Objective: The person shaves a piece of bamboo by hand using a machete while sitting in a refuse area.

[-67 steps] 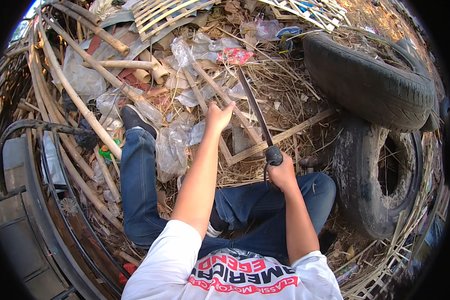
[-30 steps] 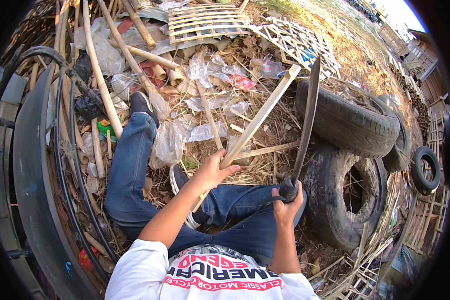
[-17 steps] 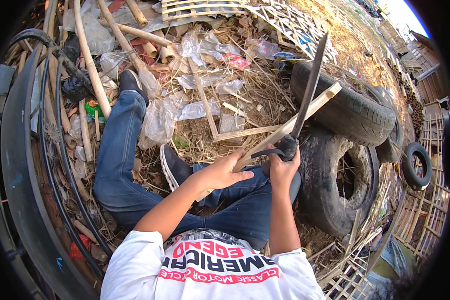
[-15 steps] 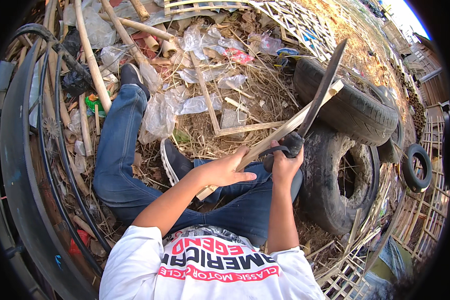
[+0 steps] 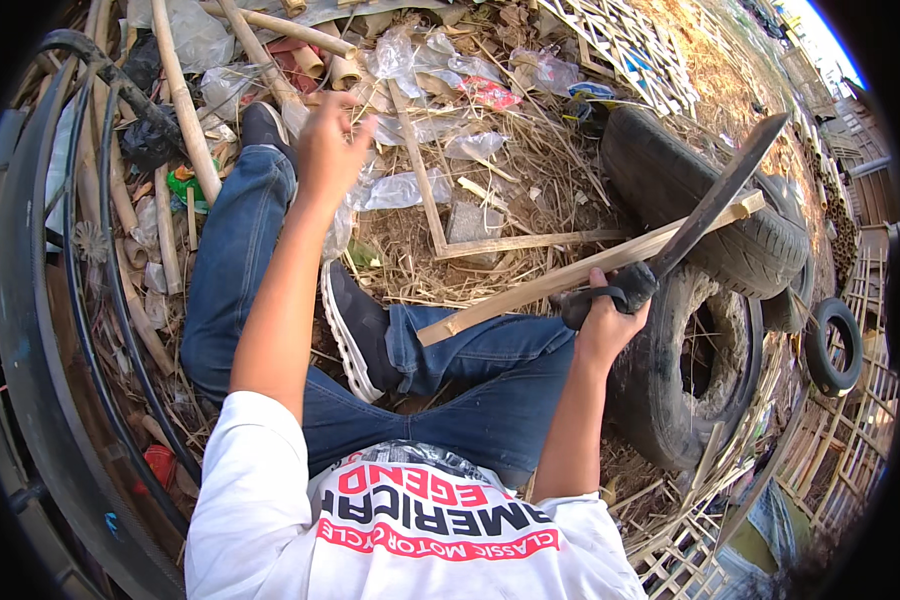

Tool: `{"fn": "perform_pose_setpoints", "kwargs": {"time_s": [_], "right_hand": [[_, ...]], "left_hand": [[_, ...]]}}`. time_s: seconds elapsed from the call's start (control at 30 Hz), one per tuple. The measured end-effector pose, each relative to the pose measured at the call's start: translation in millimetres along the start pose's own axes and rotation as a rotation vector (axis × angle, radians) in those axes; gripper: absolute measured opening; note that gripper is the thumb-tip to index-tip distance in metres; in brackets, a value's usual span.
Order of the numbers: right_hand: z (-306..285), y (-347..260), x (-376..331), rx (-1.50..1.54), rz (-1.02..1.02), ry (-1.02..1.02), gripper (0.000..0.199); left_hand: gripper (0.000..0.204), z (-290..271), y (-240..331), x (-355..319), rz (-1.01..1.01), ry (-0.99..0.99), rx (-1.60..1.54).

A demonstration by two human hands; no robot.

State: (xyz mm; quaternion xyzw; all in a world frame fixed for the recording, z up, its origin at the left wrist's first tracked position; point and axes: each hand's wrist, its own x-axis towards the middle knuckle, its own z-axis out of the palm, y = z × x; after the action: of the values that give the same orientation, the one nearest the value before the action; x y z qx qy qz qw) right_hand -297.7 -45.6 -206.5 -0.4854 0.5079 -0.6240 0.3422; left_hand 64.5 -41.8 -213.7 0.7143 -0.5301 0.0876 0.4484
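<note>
one machete (image 5: pixel 720 195) lies gripped in the right hand (image 5: pixel 602 328).

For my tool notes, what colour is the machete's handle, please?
The machete handle is black, clearest in the head view.

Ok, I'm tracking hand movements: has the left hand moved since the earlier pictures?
Yes: the left hand has moved forward and to the left, from below the grey block in view to above and left of it.

The person's left fingers (image 5: pixel 358 142) have open room rightward above the straw (image 5: pixel 570 195); beyond, a slanting machete (image 5: pixel 722 192) and wooden strip (image 5: pixel 510 300) obstruct the tyres (image 5: pixel 660 165), while bamboo poles (image 5: pixel 185 100) crowd the left.
</note>
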Motion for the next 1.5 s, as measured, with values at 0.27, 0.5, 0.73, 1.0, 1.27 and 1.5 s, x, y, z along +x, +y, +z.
{"fn": "perform_pose_setpoints", "kwargs": {"time_s": [0.27,0.5,0.73,1.0,1.27,1.5], "right_hand": [[-2,1,1,0.05,0.092,0.038,0.03],[-3,8,-1,0.034,0.104,0.019,0.036],[-7,9,-1,-0.056,-0.017,-0.097,0.03],[-47,-12,-6,-0.536,-0.276,-0.392,0.038],[-46,-33,2,-0.9,-0.432,-0.82,0.057],[-59,-28,49,-0.972,-0.695,-0.928,0.061]], "left_hand": [[0.072,-1,61,-101,-0.314,-1.536,-0.665],[0.037,26,89,-133,-0.383,-1.649,-1.101],[0.038,17,103,-144,-0.848,-1.604,-1.325],[0.03,-4,119,-134,-0.807,-1.34,-1.063],[0.034,-25,145,-139,-0.631,-1.258,-1.236],[0.03,-26,168,-143,-0.763,-1.182,-1.218]]}}
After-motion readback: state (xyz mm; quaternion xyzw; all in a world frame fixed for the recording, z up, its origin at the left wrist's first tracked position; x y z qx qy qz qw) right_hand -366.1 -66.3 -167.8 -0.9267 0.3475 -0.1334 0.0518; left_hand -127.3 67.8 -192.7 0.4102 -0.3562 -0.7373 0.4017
